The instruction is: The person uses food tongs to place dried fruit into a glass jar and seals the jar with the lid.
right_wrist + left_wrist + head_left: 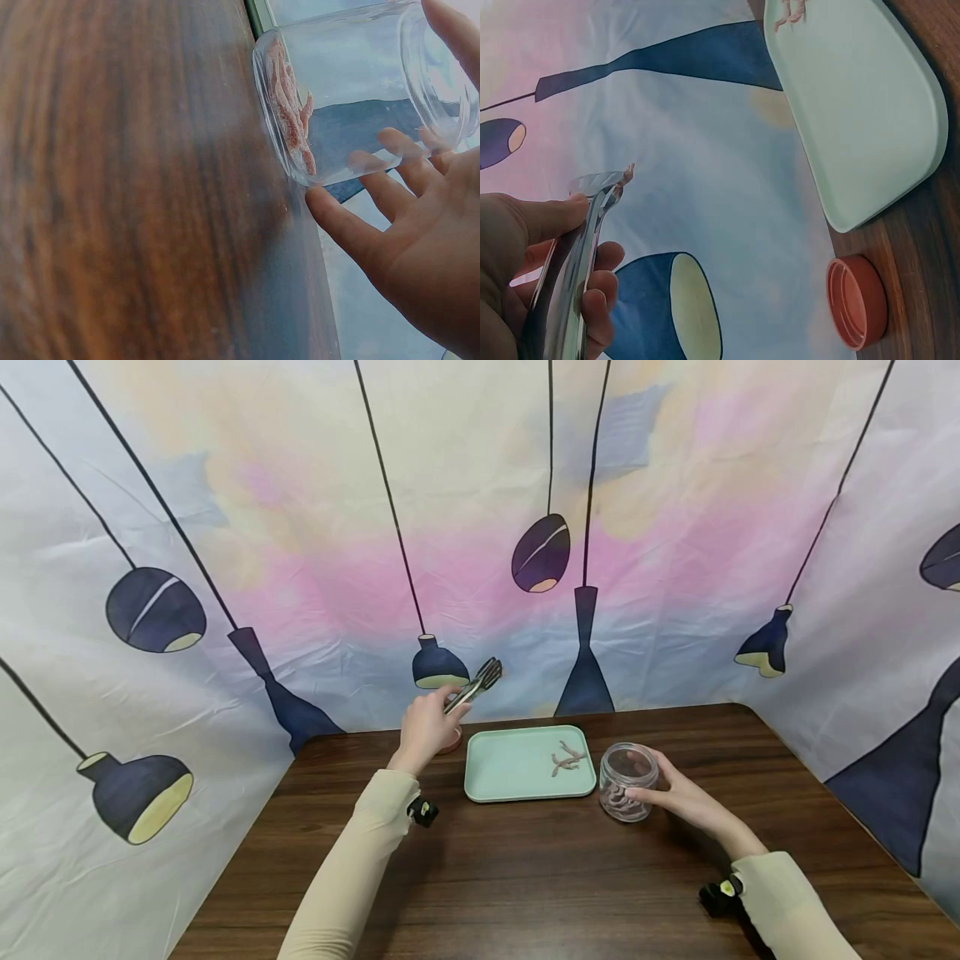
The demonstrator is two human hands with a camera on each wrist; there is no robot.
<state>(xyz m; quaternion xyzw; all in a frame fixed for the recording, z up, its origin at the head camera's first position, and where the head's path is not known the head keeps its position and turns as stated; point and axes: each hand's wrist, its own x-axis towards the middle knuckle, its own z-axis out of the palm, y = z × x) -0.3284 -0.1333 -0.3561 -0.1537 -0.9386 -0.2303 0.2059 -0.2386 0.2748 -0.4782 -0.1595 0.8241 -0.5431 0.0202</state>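
My left hand (pixel 426 731) holds a pair of metal tongs (pixel 471 693) raised over the table's far side, left of the tray. A small pinkish strip (pixel 628 173) shows at the tong tips in the left wrist view. With thumb and fingers spread round its side, my right hand (pixel 686 797) holds an upright clear jar (pixel 626 783), which has no lid on. Several thin, pinkish-brown dried strips (pixel 289 109) lie at the jar's bottom. More such strips (pixel 567 760) lie on the right part of a pale green tray (pixel 510 768), just left of the jar.
A reddish-brown round lid (pixel 856 302) lies on the table beside the tray's left end, partly hidden behind the left hand in the head view. The dark wooden table (pixel 525 877) ends at a painted cloth backdrop (pixel 480 527) behind the tray.
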